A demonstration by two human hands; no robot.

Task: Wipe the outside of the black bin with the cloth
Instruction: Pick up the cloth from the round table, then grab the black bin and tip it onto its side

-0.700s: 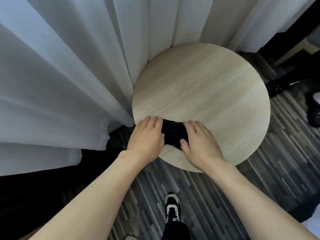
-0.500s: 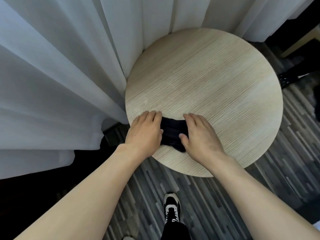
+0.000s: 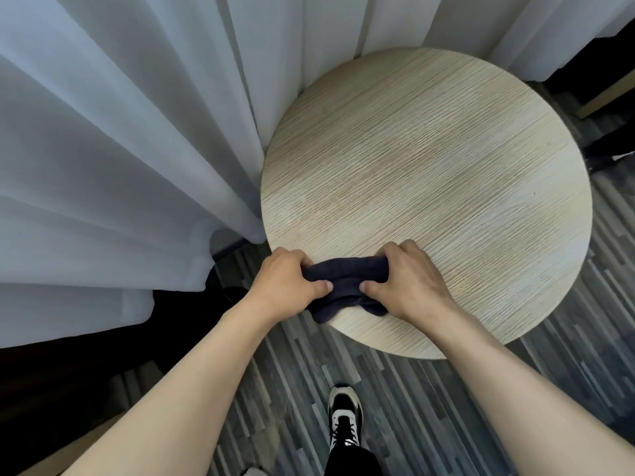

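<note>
A dark navy cloth [image 3: 345, 281] lies bunched at the near edge of a round light-wood table [image 3: 429, 173]. My left hand [image 3: 287, 281] grips its left end with curled fingers. My right hand [image 3: 410, 280] grips its right end, thumb pressed on the cloth. A loose corner of the cloth hangs toward the table's rim. The black bin is not in view.
White sheer curtains [image 3: 120, 149] hang at the left and behind the table. The floor [image 3: 446, 407] is grey striped planks. My shoe [image 3: 344, 419] stands below the table's edge. Dark furniture [image 3: 604, 146] sits at the right.
Both hands went from lying flat on the cloth to clenched around its ends, and the cloth is now bunched up between them. The camera view shifted slightly.
</note>
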